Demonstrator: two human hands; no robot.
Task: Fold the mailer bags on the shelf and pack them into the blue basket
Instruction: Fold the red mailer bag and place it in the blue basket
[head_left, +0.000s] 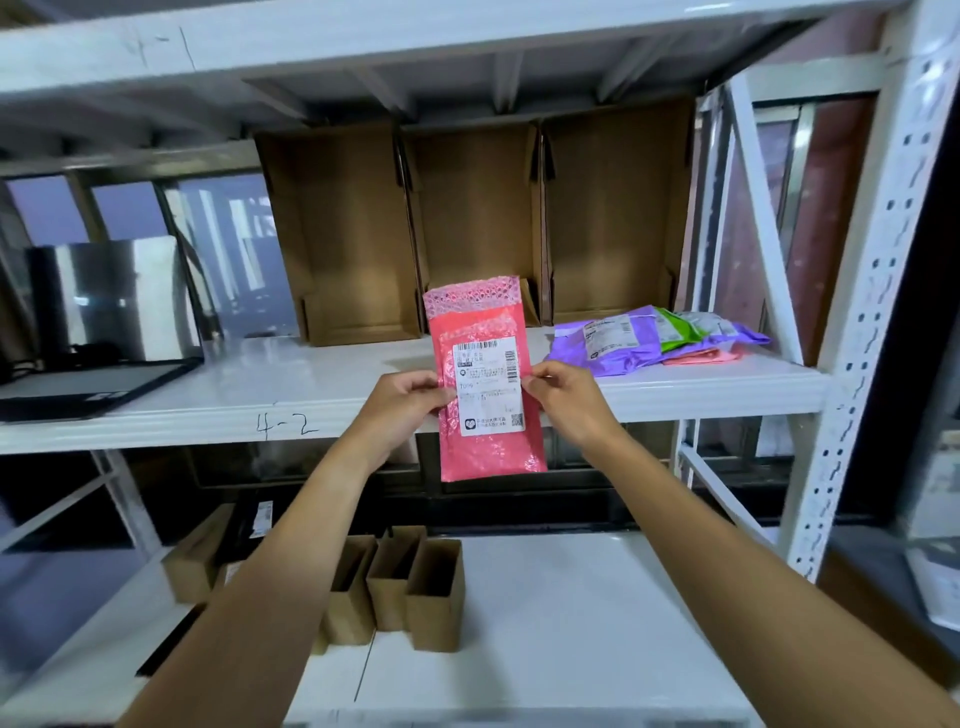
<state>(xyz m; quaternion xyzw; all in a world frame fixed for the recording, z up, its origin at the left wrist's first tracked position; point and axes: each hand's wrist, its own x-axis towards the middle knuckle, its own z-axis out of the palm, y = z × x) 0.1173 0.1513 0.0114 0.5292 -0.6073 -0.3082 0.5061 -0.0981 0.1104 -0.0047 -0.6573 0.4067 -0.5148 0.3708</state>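
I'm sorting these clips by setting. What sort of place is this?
Probably a parcel storeroom: white metal shelving, open cardboard bins, and labelled mailer bags piled on the shelf.

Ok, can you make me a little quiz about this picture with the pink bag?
1. True or false: the pink mailer is lying flat on the shelf.
2. Which hands pinch the mailer? A) left hand only B) right hand only C) both
3. Fill in: the pile of mailers lies on the shelf to the ____ of the pink one.

Key: 1 false, it is held upright in the air. 2 C, one on each side edge. 3 right.
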